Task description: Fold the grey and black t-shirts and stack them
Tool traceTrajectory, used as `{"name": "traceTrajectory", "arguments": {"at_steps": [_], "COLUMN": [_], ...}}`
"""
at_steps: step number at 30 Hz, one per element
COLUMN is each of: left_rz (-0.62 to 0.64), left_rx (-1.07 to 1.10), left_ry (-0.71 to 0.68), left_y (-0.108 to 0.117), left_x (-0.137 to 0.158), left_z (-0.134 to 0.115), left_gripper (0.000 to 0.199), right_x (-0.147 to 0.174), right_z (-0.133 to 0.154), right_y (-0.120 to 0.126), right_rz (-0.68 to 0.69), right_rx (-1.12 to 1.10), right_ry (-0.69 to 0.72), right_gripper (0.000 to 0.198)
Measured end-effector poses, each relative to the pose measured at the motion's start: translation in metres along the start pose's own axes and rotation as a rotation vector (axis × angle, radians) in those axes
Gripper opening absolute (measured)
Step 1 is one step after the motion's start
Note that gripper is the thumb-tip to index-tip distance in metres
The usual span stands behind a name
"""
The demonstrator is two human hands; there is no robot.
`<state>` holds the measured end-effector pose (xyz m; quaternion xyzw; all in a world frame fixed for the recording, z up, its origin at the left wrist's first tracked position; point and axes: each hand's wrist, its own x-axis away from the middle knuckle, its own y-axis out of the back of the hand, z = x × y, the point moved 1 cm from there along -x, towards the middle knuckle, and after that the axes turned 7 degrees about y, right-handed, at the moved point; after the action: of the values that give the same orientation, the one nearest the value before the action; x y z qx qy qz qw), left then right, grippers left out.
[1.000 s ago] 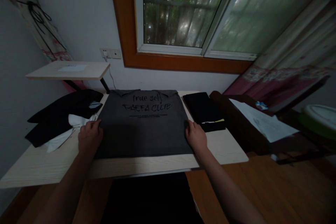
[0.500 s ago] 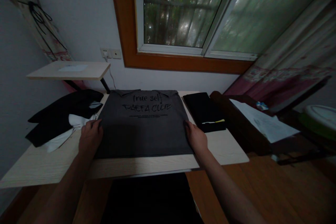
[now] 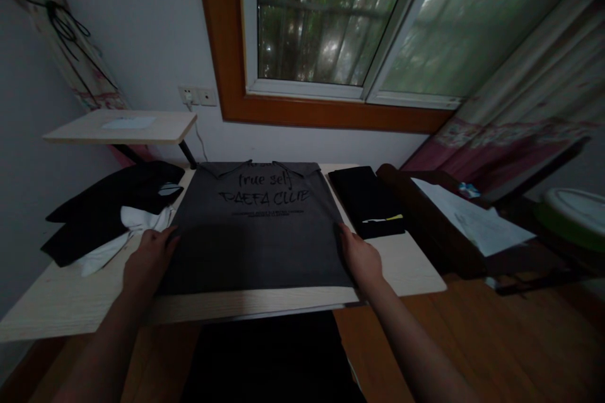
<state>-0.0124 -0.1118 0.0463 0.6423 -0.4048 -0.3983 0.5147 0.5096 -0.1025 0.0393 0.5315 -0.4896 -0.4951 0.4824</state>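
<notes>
A dark grey shirt (image 3: 265, 245) lies spread flat on the pale wooden table, its black lettering facing up and its far edge folded into flaps. My left hand (image 3: 149, 261) grips the shirt's left edge, fingers closed on the cloth. At the opposite edge, my right hand (image 3: 362, 256) pinches the fabric between thumb and fingers. The near hem runs close to the table's front edge. Part of the cloth under my fingertips is hidden.
Left of the shirt lie crumpled black clothing (image 3: 108, 198) and a white cloth (image 3: 142, 219), below a small raised shelf (image 3: 123, 129). A folded black garment (image 3: 366, 198) rests on the right. Beyond the table (image 3: 416, 271) stands a brown piece of furniture with a paper sheet (image 3: 472, 220).
Both hands have drawn the shirt slightly toward me, and its near part is stretched wider. My left hand moved left and down; more folded flap shows at the far edge.
</notes>
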Motion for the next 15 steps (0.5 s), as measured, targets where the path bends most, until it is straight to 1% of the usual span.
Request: {"name": "traceTrajectory", "arguments": {"at_steps": [7, 10, 11, 13, 15], "left_rz": [0.099, 0.117, 0.103, 0.031, -0.047], "left_rx": [0.011, -0.011, -0.029, -0.075, -0.106], "left_ry": [0.013, 0.007, -0.004, -0.046, -0.117], "left_y": [0.006, 0.009, 0.01, 0.014, 0.018], "left_x": [0.016, 0.02, 0.02, 0.017, 0.011], "left_z": [0.018, 0.022, 0.022, 0.022, 0.02], "left_gripper": [0.062, 0.064, 0.065, 0.067, 0.069], "right_x": [0.014, 0.016, 0.016, 0.013, 0.007], "right_z": [-0.012, -0.014, -0.014, -0.015, -0.016], "right_y": [0.006, 0.007, 0.008, 0.008, 0.008], "right_rz": [0.056, 0.053, 0.046, 0.03, 0.01], "right_rx": [-0.062, -0.081, -0.087, -0.107, -0.163], "right_ry": [-0.006, 0.004, 0.005, 0.0, -0.009], "right_gripper": [0.048, 0.048, 0.049, 0.051, 0.056]}}
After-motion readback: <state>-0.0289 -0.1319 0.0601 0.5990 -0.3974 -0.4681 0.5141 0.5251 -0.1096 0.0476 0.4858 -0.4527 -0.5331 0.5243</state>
